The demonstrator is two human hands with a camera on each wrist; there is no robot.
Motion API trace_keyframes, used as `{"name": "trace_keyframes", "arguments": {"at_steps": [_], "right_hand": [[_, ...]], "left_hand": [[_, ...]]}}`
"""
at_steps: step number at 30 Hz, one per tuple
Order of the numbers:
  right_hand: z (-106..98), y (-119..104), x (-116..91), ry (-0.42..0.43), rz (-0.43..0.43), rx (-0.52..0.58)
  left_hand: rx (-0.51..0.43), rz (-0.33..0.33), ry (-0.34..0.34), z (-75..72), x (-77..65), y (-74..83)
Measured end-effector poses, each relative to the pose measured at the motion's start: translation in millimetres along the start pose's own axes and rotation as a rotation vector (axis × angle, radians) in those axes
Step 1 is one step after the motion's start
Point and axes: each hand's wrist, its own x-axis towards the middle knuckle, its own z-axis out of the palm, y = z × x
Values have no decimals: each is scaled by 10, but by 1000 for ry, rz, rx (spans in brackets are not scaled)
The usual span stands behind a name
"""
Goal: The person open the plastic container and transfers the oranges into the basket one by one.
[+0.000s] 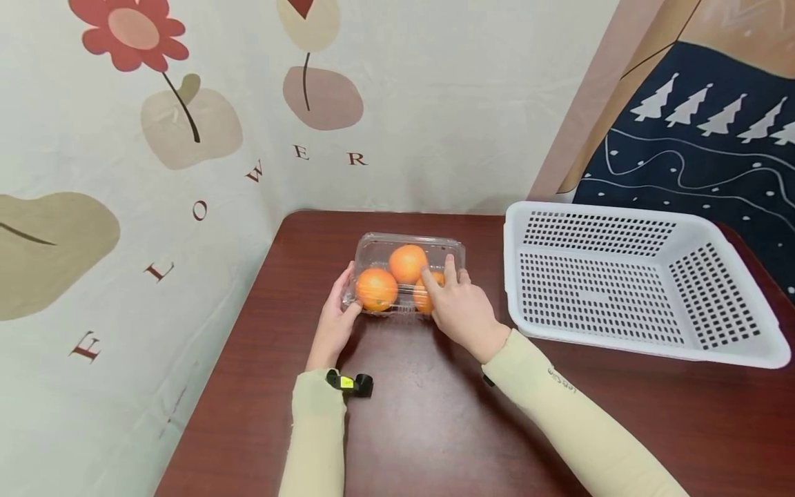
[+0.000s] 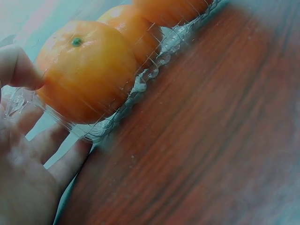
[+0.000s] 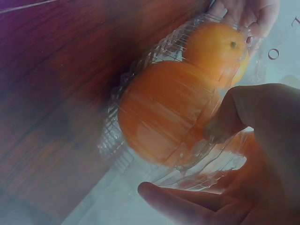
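A clear plastic fruit container (image 1: 388,238) with three oranges inside stands on the table. One orange (image 1: 376,289) lies at the front left, another orange (image 1: 408,264) at the back middle; the third orange (image 1: 422,297), at the right, is partly covered by fingers. My left hand (image 1: 335,321) grips the container's left end, thumb at the front and fingers round the side. At the right end, my right hand (image 1: 467,310) holds the edge, with its bent thumb (image 3: 225,117) against the plastic and its fingers along the side. Whether the lid is fastened, I cannot tell.
To the right on the dark red wooden table (image 1: 410,414) stands a white perforated basket (image 1: 596,297). A printed cloth (image 1: 435,103) hangs behind the table and along its left side. Dark blue fabric with trees (image 1: 695,159) hangs behind the basket.
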Motion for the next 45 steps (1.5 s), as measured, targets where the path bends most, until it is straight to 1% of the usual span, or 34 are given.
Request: {"name": "trace_keyframes", "arguments": {"at_steps": [5, 15, 19, 23, 26, 29, 33, 36, 38, 41, 44, 45], "right_hand": [[-20, 1, 14, -11, 1, -6], [-72, 13, 34, -126, 10, 37], [-140, 37, 54, -185, 6, 58], [-192, 49, 72, -210, -6, 67], [-191, 50, 58, -194, -16, 56], [-168, 52, 22, -151, -11, 48], [-111, 53, -31, -89, 24, 61], [-74, 51, -69, -65, 61, 88], [-56, 51, -93, -51, 82, 113], [-22, 52, -125, -44, 112, 173], [24, 59, -162, -54, 161, 263], [43, 64, -177, -57, 180, 294]], "left_hand": [[13, -1, 0, -1, 0, 9], [24, -22, -34, -26, -16, 5], [16, -5, -54, -45, -15, 6], [-1, 19, -56, -58, -22, 1], [-7, 19, -58, -48, -26, -6], [-2, 17, -55, -32, -23, -10], [-8, 16, -35, -22, -20, -13], [-10, 4, -22, -23, -16, -21], [-1, -9, -16, -32, -6, -56], [13, -19, -5, -47, 19, -169], [12, -26, -5, -47, 7, -159], [5, -31, -4, -42, -4, -131]]}}
